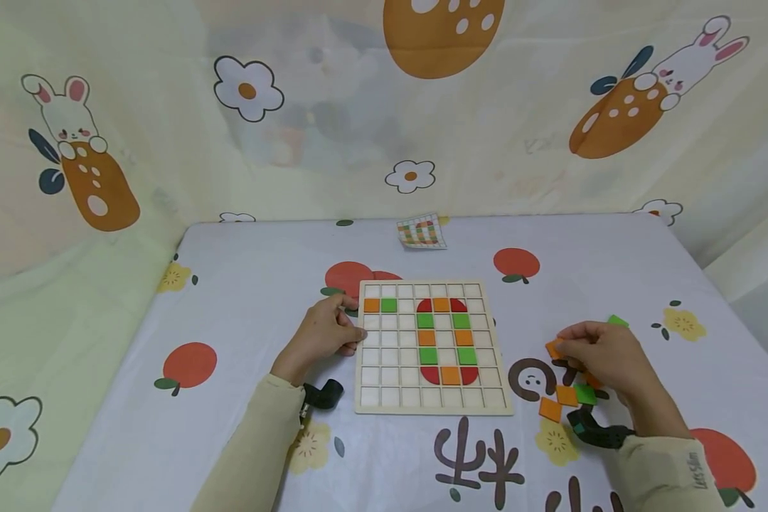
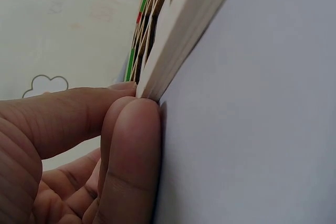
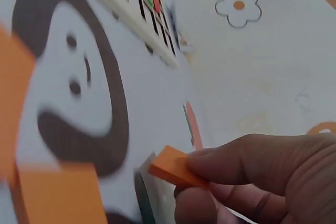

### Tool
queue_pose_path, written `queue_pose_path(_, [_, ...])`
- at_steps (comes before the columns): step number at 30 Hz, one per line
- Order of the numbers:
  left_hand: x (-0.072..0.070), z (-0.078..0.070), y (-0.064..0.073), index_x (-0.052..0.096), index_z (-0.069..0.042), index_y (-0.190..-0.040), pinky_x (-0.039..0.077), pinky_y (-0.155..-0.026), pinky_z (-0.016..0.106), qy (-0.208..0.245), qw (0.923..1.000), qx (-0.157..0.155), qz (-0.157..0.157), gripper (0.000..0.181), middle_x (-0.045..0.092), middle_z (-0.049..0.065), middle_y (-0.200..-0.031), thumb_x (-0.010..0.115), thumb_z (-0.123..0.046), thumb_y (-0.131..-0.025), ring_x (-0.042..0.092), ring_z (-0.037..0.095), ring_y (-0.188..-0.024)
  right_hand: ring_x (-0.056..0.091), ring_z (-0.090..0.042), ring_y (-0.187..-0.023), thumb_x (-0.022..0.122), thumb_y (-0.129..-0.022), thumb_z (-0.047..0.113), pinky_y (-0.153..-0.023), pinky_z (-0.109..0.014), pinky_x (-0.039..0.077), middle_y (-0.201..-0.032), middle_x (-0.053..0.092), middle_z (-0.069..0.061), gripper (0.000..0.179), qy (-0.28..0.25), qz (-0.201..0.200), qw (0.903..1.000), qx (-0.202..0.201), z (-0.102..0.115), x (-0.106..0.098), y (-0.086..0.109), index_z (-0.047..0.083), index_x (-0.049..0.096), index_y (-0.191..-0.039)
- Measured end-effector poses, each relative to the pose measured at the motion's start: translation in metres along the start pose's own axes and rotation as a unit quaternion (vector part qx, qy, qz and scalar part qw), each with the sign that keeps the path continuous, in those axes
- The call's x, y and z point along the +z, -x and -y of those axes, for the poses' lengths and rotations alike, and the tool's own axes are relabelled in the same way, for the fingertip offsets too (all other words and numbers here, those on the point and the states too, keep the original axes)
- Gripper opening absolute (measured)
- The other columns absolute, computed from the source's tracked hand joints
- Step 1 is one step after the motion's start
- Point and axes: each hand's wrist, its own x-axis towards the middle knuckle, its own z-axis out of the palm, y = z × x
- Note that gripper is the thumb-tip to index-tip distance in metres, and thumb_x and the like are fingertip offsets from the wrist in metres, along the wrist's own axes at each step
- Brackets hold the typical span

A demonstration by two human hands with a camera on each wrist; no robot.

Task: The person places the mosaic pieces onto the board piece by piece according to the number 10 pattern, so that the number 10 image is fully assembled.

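A square wooden grid board (image 1: 372,396) lies on the table, with red, orange and green pieces forming a ring on its right half. One orange tile (image 1: 372,305) and one green tile (image 1: 389,305) sit side by side in its upper left. At the board's left edge, my left hand (image 1: 323,331) grips the rim between thumb and finger, as the left wrist view shows up close. To the right of the board, my right hand (image 1: 604,359) pinches an orange square tile (image 3: 176,166) between thumb and fingers. Loose orange tiles (image 1: 550,409) and a green tile (image 1: 585,395) lie beneath that hand.
Behind the board, near the table's back edge, lies a small pattern card (image 1: 422,232) with a printed coloured grid. Another green tile (image 1: 618,321) shows just beyond the right hand. A printed cloth (image 1: 256,441) covers the table, and a patterned curtain (image 1: 333,142) hangs behind.
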Motion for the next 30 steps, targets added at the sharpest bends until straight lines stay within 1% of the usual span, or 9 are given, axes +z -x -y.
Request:
queue_pose_path(3, [0.000, 0.000, 0.000, 0.059, -0.003, -0.133, 0.062, -0.060, 0.029, 0.002, 1.0000, 0.001, 0.000, 0.051, 0.064, 0.012, -0.083, 0.083, -0.002, -0.087, 0.068, 0.017, -0.060, 0.064, -0.020, -0.074, 0.068, -0.101, 0.022, -0.058, -0.030, 0.055, -0.086, 0.072, -0.004, 0.036, -0.028, 0.004, 0.9996, -0.007, 0.006, 0.008, -0.002, -0.006, 0.065, -0.123])
queue_pose_path(7, [0.000, 0.000, -0.001, 0.059, -0.003, -0.132, 0.062, -0.060, 0.029, 0.003, 1.0000, 0.003, -0.001, 0.051, 0.064, 0.012, -0.083, 0.083, -0.002, -0.087, 0.068, 0.017, -0.060, 0.067, -0.015, -0.072, 0.068, -0.102, 0.023, -0.061, -0.027, 0.058, -0.087, 0.073, -0.002, 0.038, -0.078, 0.015, 0.9967, -0.020, 0.015, 0.018, -0.006, -0.006, 0.063, -0.125])
queue_pose_path(10, [0.000, -0.001, -0.001, 0.059, -0.003, -0.132, 0.062, -0.060, 0.029, 0.002, 1.0000, 0.002, 0.001, 0.050, 0.064, 0.012, -0.083, 0.083, -0.003, -0.087, 0.068, 0.017, -0.060, 0.068, -0.013, -0.072, 0.067, -0.103, 0.021, -0.065, -0.025, 0.061, -0.090, 0.072, -0.002, 0.037, -0.114, 0.034, 0.9926, -0.027, 0.023, 0.024, -0.009, -0.008, 0.062, -0.126])
queue_pose_path(14, [0.000, -0.001, -0.001, 0.059, -0.004, -0.131, 0.062, -0.060, 0.029, 0.002, 1.0000, 0.000, 0.002, 0.050, 0.063, 0.012, -0.083, 0.083, -0.003, -0.087, 0.067, 0.018, -0.060, 0.071, -0.013, -0.075, 0.065, -0.104, 0.019, -0.070, -0.026, 0.063, -0.097, 0.070, -0.005, 0.037, -0.146, 0.063, 0.9871, -0.020, 0.035, 0.032, -0.012, -0.007, 0.060, -0.129])
queue_pose_path(19, [0.000, -0.001, -0.002, 0.059, -0.004, -0.131, 0.062, -0.060, 0.029, 0.004, 1.0000, 0.002, 0.002, 0.050, 0.062, 0.012, -0.083, 0.083, -0.003, -0.087, 0.067, 0.018, -0.060, 0.073, -0.014, -0.076, 0.064, -0.104, 0.017, -0.072, -0.027, 0.064, -0.098, 0.071, -0.007, 0.034, -0.164, 0.076, 0.9834, -0.018, 0.055, 0.045, -0.015, -0.007, 0.060, -0.128])
queue_pose_path(26, [0.000, -0.001, -0.002, 0.059, -0.004, -0.131, 0.062, -0.060, 0.028, 0.003, 1.0000, -0.002, 0.003, 0.050, 0.063, 0.011, -0.084, 0.083, -0.003, -0.087, 0.067, 0.017, -0.060, 0.073, -0.015, -0.073, 0.067, -0.102, 0.017, -0.071, -0.027, 0.064, -0.091, 0.074, -0.006, 0.031, -0.196, 0.094, 0.9749, -0.049, 0.080, 0.066, -0.016, -0.007, 0.064, -0.121])
queue_pose_path(30, [0.000, -0.001, -0.001, 0.059, -0.004, -0.131, 0.062, -0.060, 0.028, 0.001, 1.0000, -0.001, 0.002, 0.050, 0.064, 0.011, -0.083, 0.083, -0.003, -0.087, 0.067, 0.017, -0.060, 0.073, -0.015, -0.071, 0.068, -0.101, 0.014, -0.070, -0.027, 0.064, -0.088, 0.073, -0.007, 0.029, -0.214, 0.109, 0.9690, -0.057, 0.095, 0.079, -0.017, -0.008, 0.065, -0.119])
